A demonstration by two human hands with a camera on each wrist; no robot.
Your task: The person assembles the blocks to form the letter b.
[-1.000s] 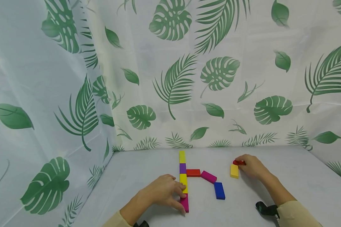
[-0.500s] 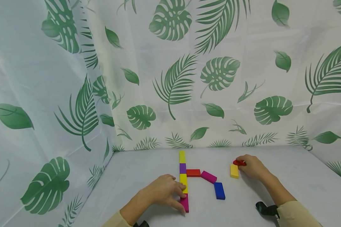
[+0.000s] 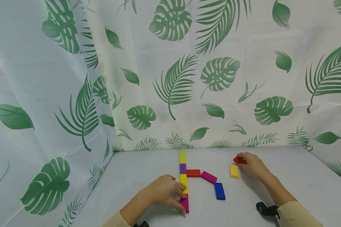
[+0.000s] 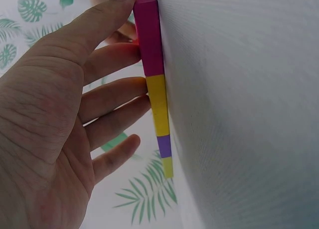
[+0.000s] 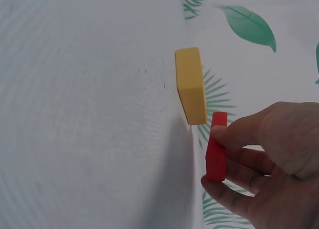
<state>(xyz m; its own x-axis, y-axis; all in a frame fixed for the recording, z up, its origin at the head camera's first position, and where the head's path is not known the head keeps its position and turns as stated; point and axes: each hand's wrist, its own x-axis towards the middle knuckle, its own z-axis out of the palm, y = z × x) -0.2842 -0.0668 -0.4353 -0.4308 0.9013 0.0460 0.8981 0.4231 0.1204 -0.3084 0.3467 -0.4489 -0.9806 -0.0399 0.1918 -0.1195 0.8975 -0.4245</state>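
Observation:
My right hand (image 3: 253, 165) pinches a red block (image 5: 216, 156) between thumb and fingers, just beyond a yellow-orange block (image 5: 191, 87) on the table. My left hand (image 3: 163, 190) rests against the near part of a straight row, its fingers mostly extended. The thumb is at the near end of a magenta block (image 4: 149, 37), with fingertips along that block and the yellow block (image 4: 158, 104) after it. Farther up the row lie a purple block (image 3: 182, 168) and a lime-yellow block (image 3: 182, 157).
From the row's right side a red block (image 3: 193, 173), a tilted magenta block (image 3: 208, 177) and a blue block (image 3: 220, 191) curve toward the near side. A leaf-print curtain (image 3: 182, 126) hangs behind the pale table (image 3: 147, 160).
My right hand has shifted slightly away from the near side with the red block, which has separated from the yellow-orange block in the head view. The left hand stays put.

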